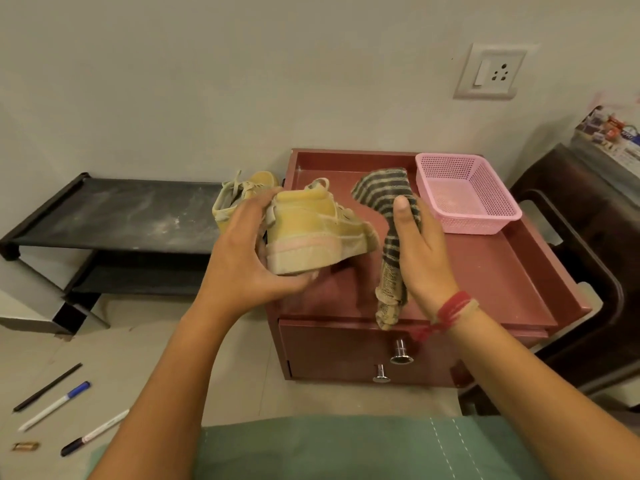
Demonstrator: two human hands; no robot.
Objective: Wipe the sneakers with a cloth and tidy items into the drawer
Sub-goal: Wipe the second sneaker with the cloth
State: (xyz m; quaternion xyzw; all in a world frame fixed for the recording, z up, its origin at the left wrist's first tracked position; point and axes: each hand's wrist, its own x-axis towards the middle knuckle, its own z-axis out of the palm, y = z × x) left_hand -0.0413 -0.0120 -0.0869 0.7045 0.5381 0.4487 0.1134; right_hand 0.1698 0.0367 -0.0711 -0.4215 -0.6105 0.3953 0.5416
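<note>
Wipe stage: left hand [242, 251] grips one sneaker [311, 230] by its heel, right hand [415, 244] clutches cloth [384, 202] just beside it (second sneaker [242, 192] sits beyond left hand), pens [55, 405] on floor, drawer [329, 344] shut, so tidying looks unstarted.

The second sneaker [239, 197] is mostly hidden behind the left hand [242, 251] and held sneaker [311, 233]. The cloth [388, 199] covers the right hand [420, 254]'s fingers. Papers [613, 133] at the right edge are cut off and blurred.

left hand [242, 251] grips a yellow sneaker [311, 230]; right hand [420, 251] holds a striped cloth [389, 216].
</note>
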